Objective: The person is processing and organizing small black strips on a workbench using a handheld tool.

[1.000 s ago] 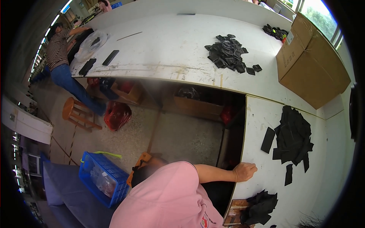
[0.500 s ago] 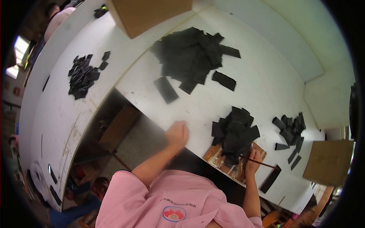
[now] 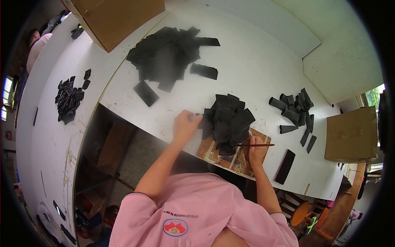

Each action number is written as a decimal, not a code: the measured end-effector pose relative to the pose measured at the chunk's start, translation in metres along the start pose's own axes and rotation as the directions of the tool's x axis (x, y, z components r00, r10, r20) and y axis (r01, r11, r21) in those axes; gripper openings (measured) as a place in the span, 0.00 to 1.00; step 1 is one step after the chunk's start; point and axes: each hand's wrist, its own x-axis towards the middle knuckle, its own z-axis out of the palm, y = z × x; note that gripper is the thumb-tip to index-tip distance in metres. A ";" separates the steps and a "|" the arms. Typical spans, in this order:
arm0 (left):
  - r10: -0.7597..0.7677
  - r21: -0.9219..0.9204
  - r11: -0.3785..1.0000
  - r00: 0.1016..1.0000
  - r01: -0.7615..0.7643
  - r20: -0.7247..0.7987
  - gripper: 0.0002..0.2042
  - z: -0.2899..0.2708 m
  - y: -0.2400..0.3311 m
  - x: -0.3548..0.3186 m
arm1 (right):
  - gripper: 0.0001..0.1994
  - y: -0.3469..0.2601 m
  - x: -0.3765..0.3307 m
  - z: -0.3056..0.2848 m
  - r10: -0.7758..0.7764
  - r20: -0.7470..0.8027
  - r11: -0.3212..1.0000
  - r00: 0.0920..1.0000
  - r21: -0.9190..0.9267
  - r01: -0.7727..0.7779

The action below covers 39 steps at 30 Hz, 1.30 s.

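A heap of small black pieces [image 3: 230, 119], which look like cut fabric or rubber, lies partly on a brown wooden board [image 3: 214, 153] at the table's near edge. At the heap's left side, the curled fingers of my left hand [image 3: 187, 126] pinch the edge of one black piece. My right hand [image 3: 256, 153] rests at the board's right side, closed round a thin brown stick [image 3: 263, 145] that points out to the right. The stick's other end is hard to make out against the heap.
Farther off lies a larger pile of flat black pieces [image 3: 162, 55]. Rolled black tubes [image 3: 291, 111] lie to the right, near a dark phone-like slab [image 3: 284, 166] and a cardboard box [image 3: 352, 136]. Another small black pile [image 3: 69, 101] sits left, beyond a gap in the table.
My left hand has moved from the bare tabletop to the heap's left edge. The stick in my right hand now lies more level. The whole view has shifted.
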 end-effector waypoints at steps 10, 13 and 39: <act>0.352 -0.253 0.876 0.903 -0.410 -0.246 0.02 -0.043 0.024 -0.033 | 0.09 -0.015 -0.018 -0.017 0.175 0.050 0.936 0.983 0.300 -0.181; 0.751 0.151 0.659 0.636 -0.737 -0.178 0.08 -0.062 0.039 -0.068 | 0.10 -0.058 -0.042 -0.032 0.191 0.354 0.723 0.915 0.580 -0.375; 0.008 -0.834 0.348 0.888 0.428 0.460 0.08 -0.062 0.043 -0.124 | 0.09 -0.155 -0.016 -0.013 -0.144 0.848 -0.375 0.510 0.430 -0.821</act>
